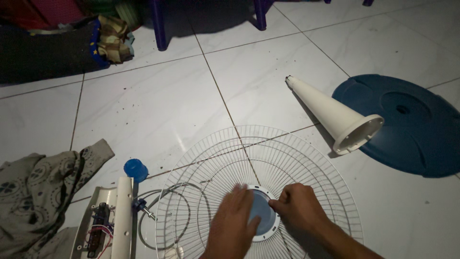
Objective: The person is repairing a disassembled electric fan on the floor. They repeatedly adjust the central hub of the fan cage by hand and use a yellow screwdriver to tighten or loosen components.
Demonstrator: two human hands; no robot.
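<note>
- The left hand point(233, 225) lies flat on the fan grille point(258, 192), fingers point(238, 194) stretched and a little spread, not clenched. Its thumb touches the blue centre cap point(262, 211) at the cap's 7 o'clock edge.
- The right hand point(299, 208) is loosely curled, fingers bent down; the thumb and first finger touch the white ring point(268, 235) around the cap at about 2 o'clock. It grips nothing fully that I can see.
- The grille lies flat on the tiled floor point(158, 110), at 6 o'clock in the view, its round face upward; being round, it has no long axis.
- The white cone-shaped stand cover point(335, 115) lies on its side at 2 o'clock from the grille. Its long axis runs from 10 o'clock to 4 o'clock, narrow tip toward 10, wide open mouth toward 4.
- The wide mouth rests at the edge of the dark blue round base point(412, 124).
- At 9 o'clock from the hands are a small blue knob point(135, 169), an opened white housing point(112, 220) with wires, and a patterned cloth point(38, 192).
</note>
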